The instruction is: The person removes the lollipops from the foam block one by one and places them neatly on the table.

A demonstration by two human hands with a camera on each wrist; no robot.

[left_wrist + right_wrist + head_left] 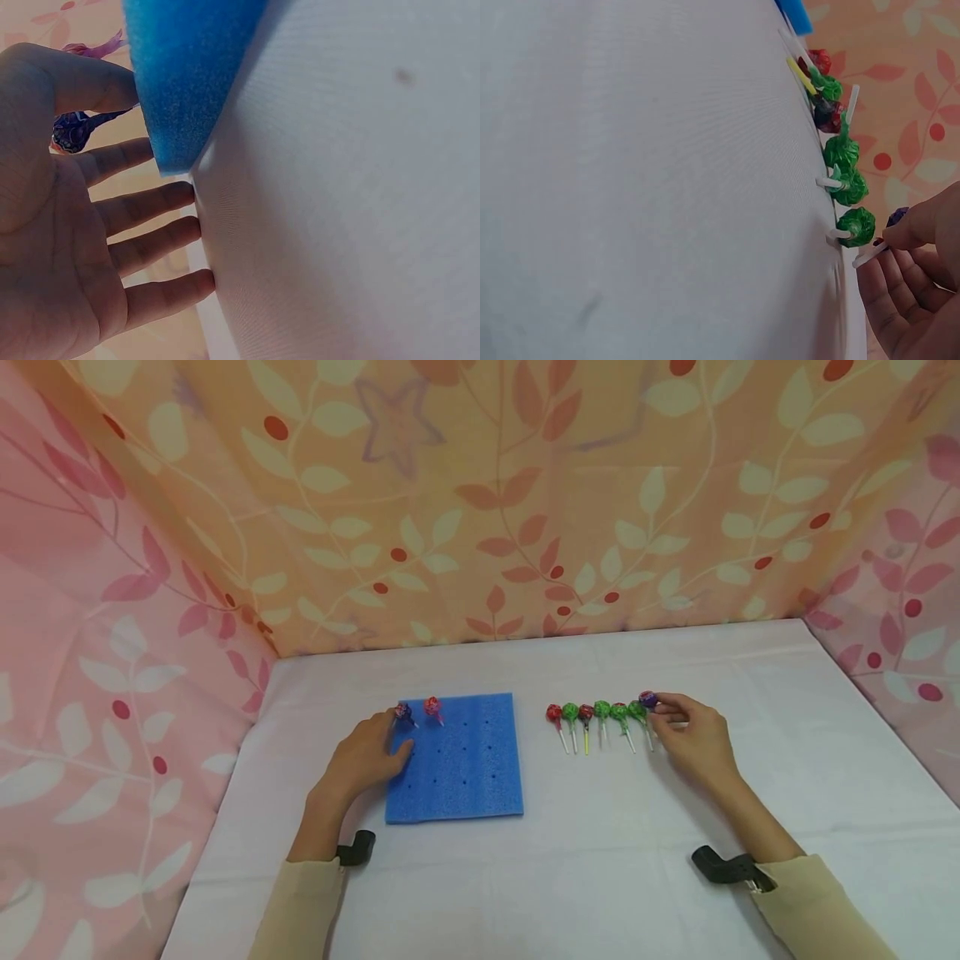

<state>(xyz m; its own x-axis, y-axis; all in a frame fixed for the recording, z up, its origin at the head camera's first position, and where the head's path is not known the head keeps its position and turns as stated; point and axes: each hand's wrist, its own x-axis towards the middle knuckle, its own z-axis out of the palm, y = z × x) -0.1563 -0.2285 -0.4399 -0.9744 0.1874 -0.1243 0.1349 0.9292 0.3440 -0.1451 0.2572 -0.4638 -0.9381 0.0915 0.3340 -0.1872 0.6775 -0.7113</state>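
Observation:
A blue foam board [465, 793] with small holes lies on the white cloth. A dark blue lollipop [404, 712] and a pink lollipop [432, 707] stand in its back-left part. The left hand [363, 756] rests at the board's left edge, fingers extended, thumb over the foam; the left wrist view shows its spread fingers beside the blue foam [187, 82]. The right hand [693, 739] pinches a purple lollipop [647, 699] at the right end of a row. In the right wrist view, thumb and fingertips hold its stick [870, 256], near a green lollipop [856, 226].
The row continues leftward with green lollipops [602, 709] and red ones [553, 713], sticks toward the person. White cloth [600, 877] covers the table. Patterned curtains [495, 510] rise behind it and at both sides.

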